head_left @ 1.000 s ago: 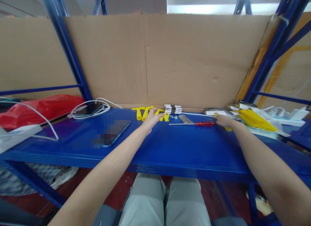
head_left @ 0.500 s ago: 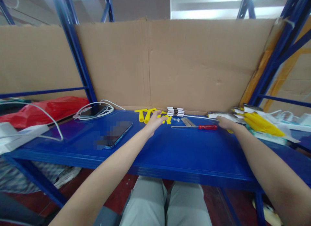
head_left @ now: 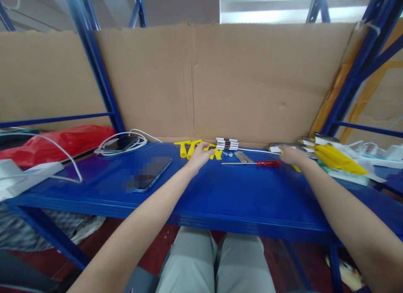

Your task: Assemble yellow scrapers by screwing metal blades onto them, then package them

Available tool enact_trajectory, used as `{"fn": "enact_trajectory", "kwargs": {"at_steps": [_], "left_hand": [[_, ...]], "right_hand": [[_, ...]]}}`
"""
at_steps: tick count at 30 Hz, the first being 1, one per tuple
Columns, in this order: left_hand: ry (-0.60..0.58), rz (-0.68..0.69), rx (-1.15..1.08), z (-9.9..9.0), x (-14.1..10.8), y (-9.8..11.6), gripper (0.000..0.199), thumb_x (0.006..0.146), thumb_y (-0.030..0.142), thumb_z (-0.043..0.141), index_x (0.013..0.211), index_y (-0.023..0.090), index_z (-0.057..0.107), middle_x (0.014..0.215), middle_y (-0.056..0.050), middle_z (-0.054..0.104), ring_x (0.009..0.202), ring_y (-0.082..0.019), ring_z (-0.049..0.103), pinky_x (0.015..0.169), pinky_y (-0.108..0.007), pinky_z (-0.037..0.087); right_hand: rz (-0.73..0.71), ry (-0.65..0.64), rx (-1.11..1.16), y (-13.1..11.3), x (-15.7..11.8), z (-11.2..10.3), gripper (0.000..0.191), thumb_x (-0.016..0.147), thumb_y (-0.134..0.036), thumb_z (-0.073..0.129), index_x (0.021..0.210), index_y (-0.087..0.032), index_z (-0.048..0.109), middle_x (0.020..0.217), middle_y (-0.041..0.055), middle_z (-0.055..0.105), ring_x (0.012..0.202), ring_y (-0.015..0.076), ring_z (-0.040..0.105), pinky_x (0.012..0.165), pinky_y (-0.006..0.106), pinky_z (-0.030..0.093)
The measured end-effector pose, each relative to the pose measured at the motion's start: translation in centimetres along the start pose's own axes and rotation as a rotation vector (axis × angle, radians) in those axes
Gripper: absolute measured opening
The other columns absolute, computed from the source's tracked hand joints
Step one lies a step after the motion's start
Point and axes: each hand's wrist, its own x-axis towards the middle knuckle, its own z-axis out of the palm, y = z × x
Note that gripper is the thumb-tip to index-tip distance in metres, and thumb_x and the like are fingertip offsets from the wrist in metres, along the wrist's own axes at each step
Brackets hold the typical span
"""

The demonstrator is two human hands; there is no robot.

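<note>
My left hand (head_left: 199, 157) reaches over a group of yellow T-shaped pieces (head_left: 183, 150) with its thumb and index finger apart. It partly covers several of them. More yellow pieces (head_left: 218, 154) lie just right of its fingertips. At the right, my right hand (head_left: 292, 156) is closed, fingers curled beside the flat packets; what they hold, if anything, is hidden. A bit of yellow (head_left: 296, 168) shows under that hand. Left of it lies a screwdriver (head_left: 268, 163) with a red handle, its shaft pointing left.
A stack of white pieces with dark middles (head_left: 227, 144), tiny white parts (head_left: 231, 154) and flat metal strips (head_left: 244, 157) lie between my hands. A phone (head_left: 155, 174) is at left, near a coiled white cable (head_left: 143, 137). Yellow packets (head_left: 340, 159) lie right. Cardboard (head_left: 236, 83) stands behind.
My right hand has shifted slightly left, its fingers now nearer the screwdriver handle. My left hand stays over the yellow pieces, almost unmoved.
</note>
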Motion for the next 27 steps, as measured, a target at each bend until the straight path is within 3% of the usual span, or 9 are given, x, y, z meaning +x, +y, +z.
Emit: {"fn": "enact_trajectory", "kwargs": {"at_steps": [2, 6, 10, 14, 19, 23, 27], "left_hand": [[0.002, 0.103, 0.158, -0.1, 0.2, -0.3, 0.027, 0.075, 0.013, 0.057, 0.103, 0.015, 0.06, 0.116, -0.011, 0.062, 0.106, -0.021, 0.058, 0.092, -0.032, 0.045], [-0.042, 0.326, 0.456, -0.3, 0.4, -1.2, 0.019, 0.075, 0.013, 0.054, 0.089, 0.017, 0.066, 0.102, -0.008, 0.067, 0.104, -0.022, 0.059, 0.097, -0.034, 0.042], [-0.095, 0.359, 0.634, -0.5, 0.9, -2.2, 0.026, 0.075, 0.013, 0.051, 0.094, 0.02, 0.067, 0.106, -0.008, 0.067, 0.107, -0.025, 0.057, 0.099, -0.038, 0.04], [-0.125, 0.358, 0.782, -0.9, 1.4, -2.9, 0.037, 0.072, 0.01, 0.052, 0.107, 0.016, 0.063, 0.117, -0.012, 0.061, 0.118, -0.027, 0.049, 0.103, -0.039, 0.035], [-0.038, 0.235, 0.915, -1.6, 1.4, -2.8, 0.041, 0.075, 0.015, 0.05, 0.115, 0.013, 0.058, 0.123, -0.018, 0.055, 0.121, -0.032, 0.047, 0.101, -0.047, 0.034], [-0.045, 0.143, 0.921, -1.9, 1.4, -2.8, 0.043, 0.075, 0.021, 0.053, 0.117, 0.013, 0.057, 0.122, -0.019, 0.056, 0.118, -0.035, 0.049, 0.097, -0.051, 0.036], [-0.041, 0.152, 0.933, -2.1, 1.7, -3.0, 0.042, 0.077, 0.025, 0.051, 0.117, 0.018, 0.057, 0.121, -0.017, 0.057, 0.118, -0.035, 0.049, 0.094, -0.051, 0.038]], "right_hand": [[-0.011, 0.0, -0.006, -2.0, -1.0, -1.3, 0.05, 0.076, -0.017, 0.045, 0.125, -0.012, 0.053, 0.127, 0.0169, 0.057, 0.114, 0.0272, 0.056, 0.091, 0.034, 0.045], [-0.164, 0.05, 0.044, -6.9, -2.9, -3.5, 0.046, 0.079, -0.017, 0.043, 0.122, -0.012, 0.057, 0.125, 0.0137, 0.06, 0.115, 0.0242, 0.055, 0.097, 0.031, 0.041], [-0.296, 0.021, 0.109, -11.2, -4.1, -4.8, 0.043, 0.08, -0.017, 0.043, 0.12, -0.017, 0.061, 0.122, 0.0091, 0.062, 0.112, 0.0231, 0.057, 0.096, 0.03, 0.042], [-0.413, -0.052, 0.136, -14.1, -4.2, -5.5, 0.038, 0.08, -0.02, 0.047, 0.113, -0.015, 0.066, 0.118, 0.0107, 0.065, 0.106, 0.0257, 0.061, 0.089, 0.029, 0.045], [-0.45, -0.047, 0.206, -15.4, -4.4, -4.8, 0.037, 0.082, -0.019, 0.045, 0.112, -0.014, 0.066, 0.116, 0.01, 0.066, 0.104, 0.0226, 0.062, 0.089, 0.026, 0.044], [-0.472, -0.085, 0.227, -14.6, -5.2, -3.8, 0.037, 0.082, -0.016, 0.046, 0.115, -0.015, 0.064, 0.122, 0.0092, 0.062, 0.111, 0.0212, 0.058, 0.095, 0.028, 0.041], [-0.519, -0.118, 0.283, -13.6, -5.8, -4.0, 0.036, 0.083, -0.017, 0.047, 0.115, -0.016, 0.064, 0.123, 0.0073, 0.062, 0.113, 0.0194, 0.057, 0.096, 0.026, 0.04]]}}
